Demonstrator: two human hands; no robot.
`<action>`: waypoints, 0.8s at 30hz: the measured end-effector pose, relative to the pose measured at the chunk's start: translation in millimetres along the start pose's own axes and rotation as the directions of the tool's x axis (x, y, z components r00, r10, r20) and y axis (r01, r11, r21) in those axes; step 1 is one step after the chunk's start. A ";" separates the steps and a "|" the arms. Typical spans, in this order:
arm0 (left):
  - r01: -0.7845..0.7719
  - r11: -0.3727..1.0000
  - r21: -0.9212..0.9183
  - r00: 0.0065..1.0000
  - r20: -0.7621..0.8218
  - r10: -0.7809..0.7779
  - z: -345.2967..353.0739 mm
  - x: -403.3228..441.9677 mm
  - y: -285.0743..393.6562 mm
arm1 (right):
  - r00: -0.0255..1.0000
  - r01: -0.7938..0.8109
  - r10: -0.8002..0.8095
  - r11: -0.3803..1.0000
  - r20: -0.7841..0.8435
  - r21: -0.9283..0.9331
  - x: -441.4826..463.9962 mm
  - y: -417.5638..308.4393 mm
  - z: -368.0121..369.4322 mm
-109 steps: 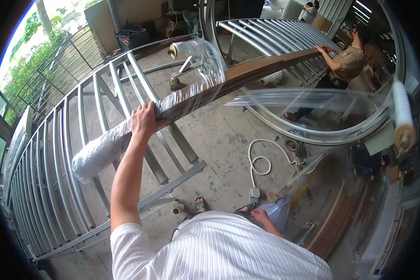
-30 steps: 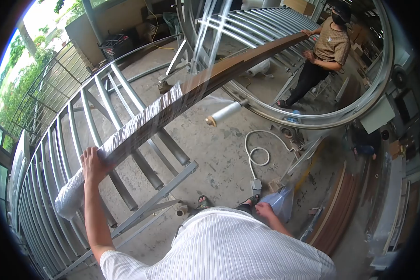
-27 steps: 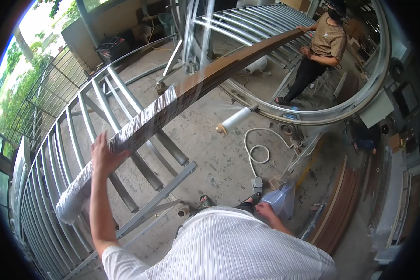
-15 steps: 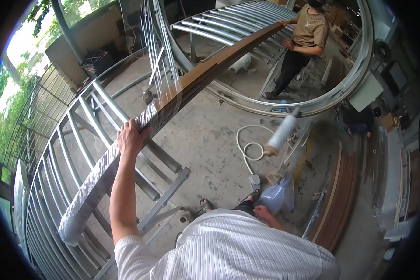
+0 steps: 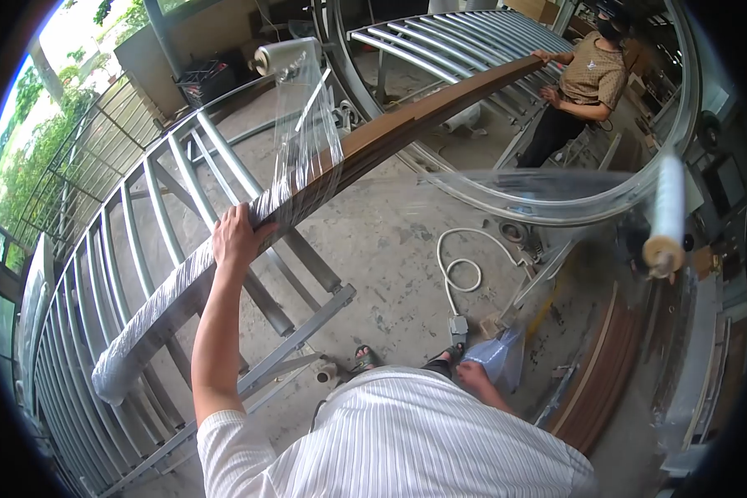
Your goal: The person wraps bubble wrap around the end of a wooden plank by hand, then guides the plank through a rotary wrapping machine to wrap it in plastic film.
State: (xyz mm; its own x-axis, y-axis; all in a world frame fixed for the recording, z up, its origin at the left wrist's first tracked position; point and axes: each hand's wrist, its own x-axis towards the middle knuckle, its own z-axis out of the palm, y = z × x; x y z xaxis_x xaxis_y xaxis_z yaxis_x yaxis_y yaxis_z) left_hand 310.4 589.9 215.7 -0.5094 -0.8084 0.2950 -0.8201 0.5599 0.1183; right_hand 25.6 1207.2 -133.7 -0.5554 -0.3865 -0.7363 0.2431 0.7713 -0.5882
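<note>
My left hand [image 5: 239,236] grips a long bundle of brown planks [image 5: 390,129] from above, fingers over its top. The near part of the bundle [image 5: 153,311] is wrapped in shiny clear film; farther on, the brown surface is bare. Stretched film [image 5: 303,137] runs from the bundle up to a film roll [image 5: 289,56]. A second film roll [image 5: 666,216], blurred by motion, hangs at the right with film trailing from it. Low beside my body, my right hand [image 5: 475,375] appears loosely closed, with nothing visible in it.
The bundle passes through a large metal ring [image 5: 548,212]. Metal roller stands [image 5: 141,216] lie on the near side, more rollers [image 5: 465,46] beyond. Another person [image 5: 593,70] holds the far end. A white hose [image 5: 465,274] and stacked brown planks [image 5: 598,365] are on the floor.
The lower film roll has swung right and upward, film trailing behind. Another roll has come into view at the upper left. My left hand stays on the bundle; the view has shifted slightly.
</note>
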 end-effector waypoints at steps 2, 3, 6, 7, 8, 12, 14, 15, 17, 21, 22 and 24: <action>-0.001 0.999 -0.035 1.000 -0.023 0.000 -2.6 -5.9 -3.7 | 1.000 0.024 -0.024 0.999 0.007 -0.025 -0.7 -4.5 2.7; 0.008 1.000 -0.028 1.000 -0.023 -0.008 -2.4 -6.9 -6.3 | 0.999 0.043 -0.041 0.997 0.026 -0.062 -4.2 -10.1 3.2; -0.017 1.000 -0.002 0.999 -0.031 0.017 -1.7 -7.7 -7.5 | 0.998 0.060 -0.056 0.990 0.037 -0.130 -6.9 -16.0 11.2; -0.017 1.000 -0.004 0.999 -0.034 0.017 -2.4 -6.7 -7.5 | 0.998 0.055 -0.053 0.986 0.021 -0.156 -6.5 -17.0 11.1; -0.025 1.000 -0.009 0.999 -0.037 0.025 -1.6 -7.1 -8.1 | 0.999 0.054 -0.052 0.986 0.016 -0.156 -4.6 -12.9 11.3; -0.038 0.999 -0.017 0.999 -0.032 0.038 -1.5 -4.3 -7.7 | 0.999 0.044 -0.044 0.999 0.025 -0.004 -5.6 -9.7 9.9; -0.040 0.999 -0.026 0.999 -0.032 0.039 -2.9 -4.7 -8.4 | 0.999 0.050 -0.050 0.998 0.020 -0.025 -17.0 -12.7 8.4; -0.039 0.999 -0.027 0.999 -0.032 0.038 -4.1 -6.0 -9.5 | 0.999 0.051 -0.050 0.995 0.021 -0.080 -22.0 -14.6 7.0; -0.025 0.999 -0.034 0.999 -0.032 0.024 -8.2 -9.1 -11.4 | 0.998 0.055 -0.052 0.987 0.023 -0.148 -30.4 -19.9 2.0; -0.010 0.999 -0.033 1.000 0.004 0.010 -10.9 -14.7 -19.5 | 0.999 0.031 -0.028 0.990 0.024 -0.141 -22.0 -9.5 -4.4; -0.015 0.999 -0.032 1.000 -0.006 0.015 -10.5 -15.4 -22.4 | 0.999 0.023 -0.021 0.996 0.033 -0.087 -13.3 0.1 -4.8; -0.011 0.999 -0.035 1.000 -0.007 0.011 -12.0 -17.7 -25.3 | 0.999 0.025 -0.021 0.997 0.045 -0.072 -11.5 -1.6 -4.9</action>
State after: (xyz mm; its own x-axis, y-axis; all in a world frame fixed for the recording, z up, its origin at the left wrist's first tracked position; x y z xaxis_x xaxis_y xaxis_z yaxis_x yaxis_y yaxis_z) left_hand 343.3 592.2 218.9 -0.5162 -0.8011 0.3030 -0.8049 0.5746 0.1479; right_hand 27.7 1212.9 -122.6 -0.5245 -0.4251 -0.7377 0.1712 0.7961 -0.5804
